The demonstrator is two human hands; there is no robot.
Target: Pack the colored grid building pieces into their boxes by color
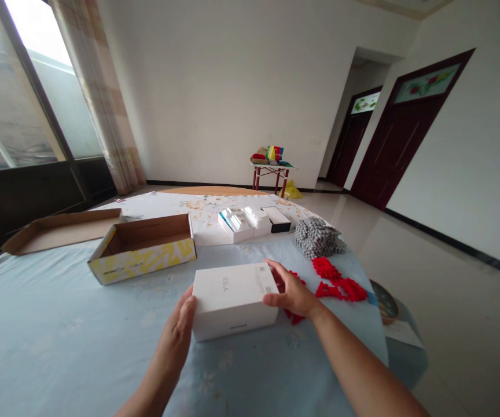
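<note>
A white phone box (232,298) marked "Y93" lies flat on the light blue tablecloth (102,347), closed. On its left end rests my left hand (180,321), fingers along the side and mostly hidden. My right hand (291,292) grips the opposite end, thumb on the near edge and fingers around the far corner. Between them the two hands hold the box. Red knobbly pieces (341,284) lie just right of my right hand, one of them partly behind it. A grey knobbly bundle (317,237) sits beyond them.
Farther left stands an open cardboard box (146,255) with yellow and white sides, beside its brown lid (63,229). White open boxes (243,223) and a black-sided box (276,220) stand at the back. The table edge curves along the right. A small table (271,166) stands by the wall.
</note>
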